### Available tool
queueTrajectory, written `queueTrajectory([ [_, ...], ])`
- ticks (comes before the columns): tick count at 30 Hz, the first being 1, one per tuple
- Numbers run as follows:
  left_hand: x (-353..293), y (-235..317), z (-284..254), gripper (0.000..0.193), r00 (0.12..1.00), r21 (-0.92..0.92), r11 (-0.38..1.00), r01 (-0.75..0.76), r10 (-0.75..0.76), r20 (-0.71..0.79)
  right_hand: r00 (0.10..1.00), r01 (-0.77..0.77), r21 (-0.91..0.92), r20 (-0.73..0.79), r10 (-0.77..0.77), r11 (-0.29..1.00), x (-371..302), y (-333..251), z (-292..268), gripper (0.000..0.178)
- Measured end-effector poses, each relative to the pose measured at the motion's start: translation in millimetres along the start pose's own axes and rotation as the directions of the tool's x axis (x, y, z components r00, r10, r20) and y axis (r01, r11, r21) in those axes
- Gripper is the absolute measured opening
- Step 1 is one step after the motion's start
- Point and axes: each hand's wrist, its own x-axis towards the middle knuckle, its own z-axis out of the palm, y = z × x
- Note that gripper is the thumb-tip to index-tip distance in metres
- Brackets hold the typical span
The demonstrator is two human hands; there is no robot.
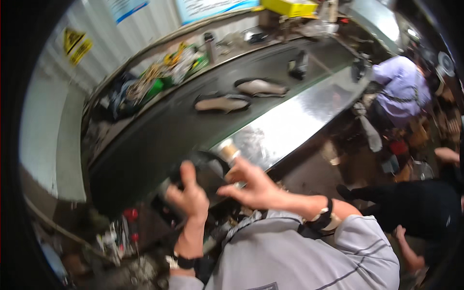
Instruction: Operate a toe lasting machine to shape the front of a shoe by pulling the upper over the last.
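At the left edge of the metal ledge [295,123], left hand [191,195] and right hand [253,183] flank a dark article [207,163], presumably for support; neither grip is discernible.

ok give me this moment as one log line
left hand: beside blurred black item, contact unclear | right hand: at tan-and-white item, grip unclear | pale-and-black shoes: on dark belt

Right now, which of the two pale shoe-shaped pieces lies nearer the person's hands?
The left pale piece, lower in the picture; the right pale piece lies farther up the dark surface.
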Motion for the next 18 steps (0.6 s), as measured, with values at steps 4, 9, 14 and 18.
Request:
queueTrajectory([
  [4,29,8,1,0.048,0.846,0.295,0.878,-0.376,0.196,0.495,0.941,-0.328,0.606,0.144,0.306,0.724,28,-35,0,0.082],
  [9,30,-22,-41,0.052,0.882,0.054,0.997,0.050,-0.069,0.466,0.960,-0.277,0.457,0.161,0.228,0.845,43,-35,12,0.057],
  [14,56,-90,-92,0.053,0.598,-0.599,0.263,0.756,-0.649,0.470,0.889,0.095,-0.465,0.437,0.134,0.880,29,17,-14,0.037],
  [18,87,-176,-140,0.040,0.323,-0.253,0.216,0.943,-0.780,0.536,0.816,0.509,-0.623,0.568,-0.105,0.594,-24,109,-6,0.053],
])
